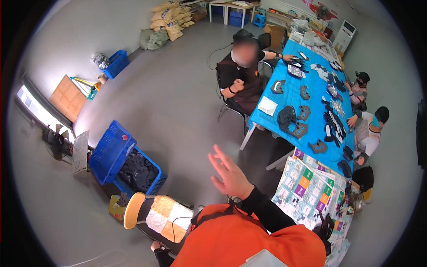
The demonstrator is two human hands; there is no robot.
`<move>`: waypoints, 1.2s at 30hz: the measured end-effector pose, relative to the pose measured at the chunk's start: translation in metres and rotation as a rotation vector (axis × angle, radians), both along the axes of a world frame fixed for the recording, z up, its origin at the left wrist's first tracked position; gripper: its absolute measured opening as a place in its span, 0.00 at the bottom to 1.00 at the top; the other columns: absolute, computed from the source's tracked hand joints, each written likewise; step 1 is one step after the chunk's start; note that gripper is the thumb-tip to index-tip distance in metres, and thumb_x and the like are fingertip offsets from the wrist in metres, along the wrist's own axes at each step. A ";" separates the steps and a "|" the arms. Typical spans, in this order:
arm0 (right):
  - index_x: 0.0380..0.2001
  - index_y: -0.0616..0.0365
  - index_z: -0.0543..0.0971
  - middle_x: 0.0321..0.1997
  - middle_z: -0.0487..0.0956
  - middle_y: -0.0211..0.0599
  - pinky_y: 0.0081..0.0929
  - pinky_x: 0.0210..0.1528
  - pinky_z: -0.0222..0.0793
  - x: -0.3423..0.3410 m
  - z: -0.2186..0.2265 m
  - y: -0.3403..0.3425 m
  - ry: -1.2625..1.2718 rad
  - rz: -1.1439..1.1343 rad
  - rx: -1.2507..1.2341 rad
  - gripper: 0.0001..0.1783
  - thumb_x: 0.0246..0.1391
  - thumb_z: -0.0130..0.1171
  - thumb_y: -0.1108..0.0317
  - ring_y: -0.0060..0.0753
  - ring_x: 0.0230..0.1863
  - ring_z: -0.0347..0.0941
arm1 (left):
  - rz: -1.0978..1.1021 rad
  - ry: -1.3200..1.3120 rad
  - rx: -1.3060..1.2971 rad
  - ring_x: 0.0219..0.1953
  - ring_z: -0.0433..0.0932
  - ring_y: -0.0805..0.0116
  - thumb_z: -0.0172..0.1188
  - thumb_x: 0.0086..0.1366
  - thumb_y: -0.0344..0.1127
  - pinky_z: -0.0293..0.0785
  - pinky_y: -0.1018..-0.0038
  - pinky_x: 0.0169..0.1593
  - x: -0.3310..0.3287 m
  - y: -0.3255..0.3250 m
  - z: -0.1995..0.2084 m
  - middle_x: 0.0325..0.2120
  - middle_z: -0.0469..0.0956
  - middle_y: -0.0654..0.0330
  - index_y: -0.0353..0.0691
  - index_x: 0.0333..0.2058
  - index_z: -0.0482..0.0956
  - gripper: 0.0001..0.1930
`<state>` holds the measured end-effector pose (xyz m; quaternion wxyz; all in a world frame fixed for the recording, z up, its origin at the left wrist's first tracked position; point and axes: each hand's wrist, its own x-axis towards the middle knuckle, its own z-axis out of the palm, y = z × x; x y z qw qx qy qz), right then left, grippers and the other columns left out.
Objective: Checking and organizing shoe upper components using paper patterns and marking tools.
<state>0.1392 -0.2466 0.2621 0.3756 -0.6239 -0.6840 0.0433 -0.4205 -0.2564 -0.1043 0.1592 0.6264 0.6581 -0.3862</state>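
My right hand [230, 177] is raised in front of my orange apron, fingers stretched out and nothing in it. Its black-sleeved arm comes from the right. Low at the left, my left hand [155, 245] shows only small beside the chair [134, 210], which has a wooden backrest and a checked plush cushion [171, 218]. Whether its fingers grip the chair cannot be made out. Beyond the chair stands a blue crate [161, 180] of dark grey pieces [138, 171], with another blue crate [109, 153] tilted against it.
On the right, a long blue-covered table [275, 120] bears grey curved pieces [304, 113] and dark gloves [334, 127]. A seated person [242, 75] is at its left side, two more people [371, 131] along its right. Printed sheets [302, 187] cover the nearer table end. Sacks [171, 18] lie by the far wall.
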 end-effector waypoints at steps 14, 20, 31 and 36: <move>0.45 0.64 0.73 0.45 0.75 0.50 0.21 0.29 0.69 -0.027 0.129 0.034 0.763 1.161 0.031 0.21 0.43 0.50 0.83 0.28 0.29 0.75 | 1.369 -1.181 -0.088 0.34 0.76 0.52 0.38 0.65 0.31 0.74 0.67 0.29 0.081 0.031 -0.015 0.41 0.71 0.41 0.29 0.56 0.54 0.22; 0.49 0.61 0.71 0.59 0.61 0.57 0.20 0.24 0.66 -0.046 0.167 0.049 0.782 1.270 -0.056 0.25 0.43 0.51 0.83 0.29 0.28 0.75 | 1.209 -1.230 -0.170 0.34 0.76 0.54 0.39 0.64 0.32 0.73 0.66 0.31 0.024 -0.012 -0.103 0.39 0.73 0.44 0.28 0.50 0.62 0.18; 0.64 0.53 0.34 0.66 0.49 0.47 0.45 0.56 0.55 -0.081 0.165 0.094 1.268 0.883 0.141 0.46 0.49 0.51 0.74 0.45 0.59 0.58 | 0.860 -1.380 -0.491 0.41 0.72 0.49 0.38 0.60 0.34 0.70 0.64 0.41 0.055 -0.010 -0.162 0.42 0.70 0.41 0.27 0.48 0.64 0.20; 0.61 0.65 0.45 0.57 0.62 0.51 0.42 0.58 0.54 -0.089 0.172 0.057 0.305 0.240 0.138 0.38 0.51 0.49 0.72 0.47 0.56 0.62 | 1.182 -1.742 -0.924 0.43 0.70 0.45 0.38 0.58 0.36 0.68 0.62 0.43 0.052 -0.008 -0.159 0.43 0.68 0.39 0.25 0.47 0.64 0.22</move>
